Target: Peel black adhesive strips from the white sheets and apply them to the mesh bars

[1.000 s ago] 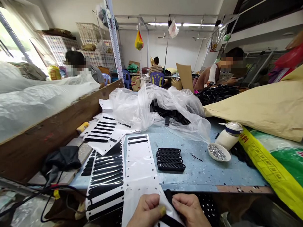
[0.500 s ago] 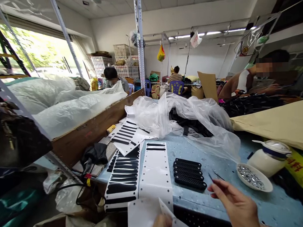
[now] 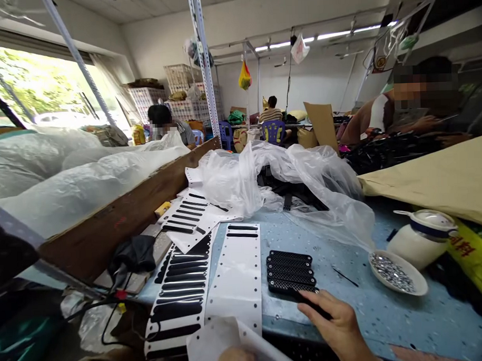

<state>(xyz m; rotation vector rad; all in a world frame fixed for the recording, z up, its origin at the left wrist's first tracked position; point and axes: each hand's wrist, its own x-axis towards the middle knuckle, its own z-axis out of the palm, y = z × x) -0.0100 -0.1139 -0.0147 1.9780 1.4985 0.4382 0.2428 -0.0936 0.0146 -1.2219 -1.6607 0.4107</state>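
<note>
My left hand (image 3: pixel 235 358) is at the bottom edge, partly cut off, closed on a white sheet (image 3: pixel 212 334) with small holes along its edge. My right hand (image 3: pixel 341 322) is closed on a black strip (image 3: pixel 318 305), pinched between thumb and fingers. It is at the near end of a stacked row of black textured strips (image 3: pixel 290 268) with a hole at each end. Left of the row lies a long white sheet (image 3: pixel 236 275) with two black strips at its far end. Beside it, another white sheet (image 3: pixel 173 330) carries several black strips.
A shallow white bowl (image 3: pixel 421 286) of small shiny metal pieces stands right, by a white lidded pot (image 3: pixel 409 245). A thin dark stick (image 3: pixel 345 276) lies on the blue table. Clear plastic (image 3: pixel 244 175) covers black items behind. A wooden board (image 3: pixel 127 205) edges the left; other people sit beyond.
My right hand has moved left to the row of black strips, and a wider black strip now shows in its fingers. My left hand keeps the white sheet. The view has shifted slightly.
</note>
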